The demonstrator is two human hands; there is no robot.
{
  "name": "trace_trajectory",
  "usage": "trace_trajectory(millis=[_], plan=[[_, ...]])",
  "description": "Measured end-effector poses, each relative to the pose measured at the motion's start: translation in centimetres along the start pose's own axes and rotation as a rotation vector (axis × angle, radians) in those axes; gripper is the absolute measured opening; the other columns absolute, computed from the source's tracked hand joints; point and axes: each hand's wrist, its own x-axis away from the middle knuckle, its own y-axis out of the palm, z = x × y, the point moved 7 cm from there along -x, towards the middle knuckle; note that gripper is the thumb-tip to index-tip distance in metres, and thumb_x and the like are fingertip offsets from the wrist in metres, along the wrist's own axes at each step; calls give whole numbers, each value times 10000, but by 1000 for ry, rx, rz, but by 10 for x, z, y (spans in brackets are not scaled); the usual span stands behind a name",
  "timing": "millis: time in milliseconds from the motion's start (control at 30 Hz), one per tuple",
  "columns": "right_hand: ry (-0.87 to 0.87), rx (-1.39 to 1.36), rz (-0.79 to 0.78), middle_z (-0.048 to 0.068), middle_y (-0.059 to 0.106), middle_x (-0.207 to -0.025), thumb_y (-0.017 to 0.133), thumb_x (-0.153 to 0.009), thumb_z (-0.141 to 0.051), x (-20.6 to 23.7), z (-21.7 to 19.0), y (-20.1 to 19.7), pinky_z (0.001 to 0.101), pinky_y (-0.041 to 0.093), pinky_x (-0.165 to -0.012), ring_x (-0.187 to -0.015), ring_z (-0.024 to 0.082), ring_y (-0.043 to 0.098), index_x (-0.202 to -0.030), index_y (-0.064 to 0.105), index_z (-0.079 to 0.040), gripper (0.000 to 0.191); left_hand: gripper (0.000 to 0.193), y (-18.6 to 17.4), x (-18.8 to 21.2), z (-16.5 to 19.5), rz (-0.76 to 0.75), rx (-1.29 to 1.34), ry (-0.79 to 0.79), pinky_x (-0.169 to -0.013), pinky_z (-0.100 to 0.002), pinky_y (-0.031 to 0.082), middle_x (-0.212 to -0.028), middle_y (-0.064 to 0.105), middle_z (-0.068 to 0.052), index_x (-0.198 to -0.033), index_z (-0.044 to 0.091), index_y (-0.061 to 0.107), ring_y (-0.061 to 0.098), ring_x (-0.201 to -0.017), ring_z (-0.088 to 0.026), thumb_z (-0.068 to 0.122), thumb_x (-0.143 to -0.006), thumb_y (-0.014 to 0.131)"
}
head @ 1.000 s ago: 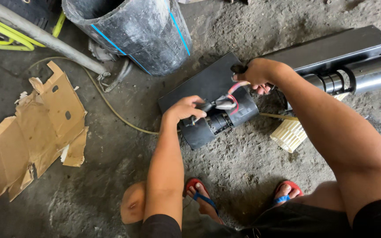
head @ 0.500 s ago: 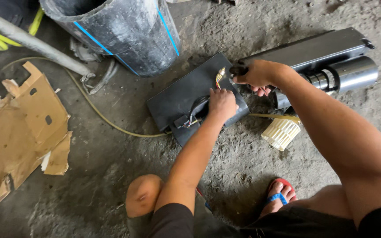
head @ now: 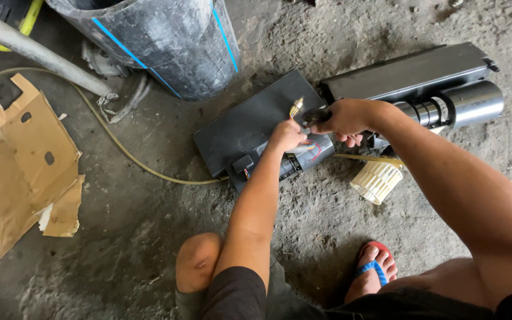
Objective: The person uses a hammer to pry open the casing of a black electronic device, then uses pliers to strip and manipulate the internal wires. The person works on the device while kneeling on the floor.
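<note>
Brown torn cardboard [head: 22, 172] lies left; left hand [head: 285, 136] pinches wires [head: 296, 108], right hand [head: 339, 117] grips motor [head: 312, 154].

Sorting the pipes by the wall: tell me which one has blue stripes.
The big black pipe at top centre has thin blue stripes down its side. The slim grey pipe left of it is plain.

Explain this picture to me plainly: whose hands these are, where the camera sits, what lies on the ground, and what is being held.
The camera sits on the person's head, looking down past their knees at a rough concrete floor. The left hand pinches a bundle of coloured wires above a flat black housing. The right hand grips a dark part beside it; exactly what is unclear. Nearby lie a metal cylinder, a cream fan wheel, torn cardboard and a big black pipe.
</note>
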Motion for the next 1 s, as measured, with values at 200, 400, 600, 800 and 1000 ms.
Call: trace_trajectory(millis=[200, 400, 600, 800, 1000], plan=[[56, 72, -55, 132, 670, -667, 655, -910, -582, -4, 5, 5, 387, 596, -527, -573, 244, 717, -817, 709, 46, 637, 870, -15, 5, -23, 229, 308, -289, -965, -402, 528, -1205, 721, -225, -1517, 73, 401, 688, -1157, -361, 220, -778, 836], [63, -6, -132, 99, 647, -629, 658, -883, -557, -5, 15, 9, 373, 599, -536, -551, 224, 685, -810, 717, -34, 531, 1445, -25, -4, 5, 110, 36, -217, -1106, -596, 317, -1632, 135, -213, -1587, 232, -34, 267, -1421, -513, 200, -588, 1009], [72, 2, -137, 96, 625, -584, 677, -902, -579, -4, 25, 1, 362, 557, -511, -535, 228, 677, -704, 644, 24, 636, 1058, -27, -17, 12, 335, -15, -128, -1027, -666, 370, -1423, 487, -146, -1542, 176, 251, 434, -1339, -418, 365, -729, 901], [90, -122, -9, 104, 645, -613, 672, -903, -537, -6, 47, -21, 364, 583, -521, -552, 234, 689, -777, 664, 22, 573, 382, -6, -29, 18, 270, -85, -54, -1026, -591, 428, -1282, 609, -100, -1221, 212, 628, 517, -1283, -351, 296, -878, 774], [88, -197, 167, 104, 669, -642, 642, -934, -526, 17, 53, -53, 368, 607, -572, -584, 234, 694, -795, 647, 24, 568, 276, -7, -26, 27, 317, 847, 111, -674, -344, 622, -977, 674, -73, -1135, 61, 562, 715, -798, -176, 101, -906, 710]])
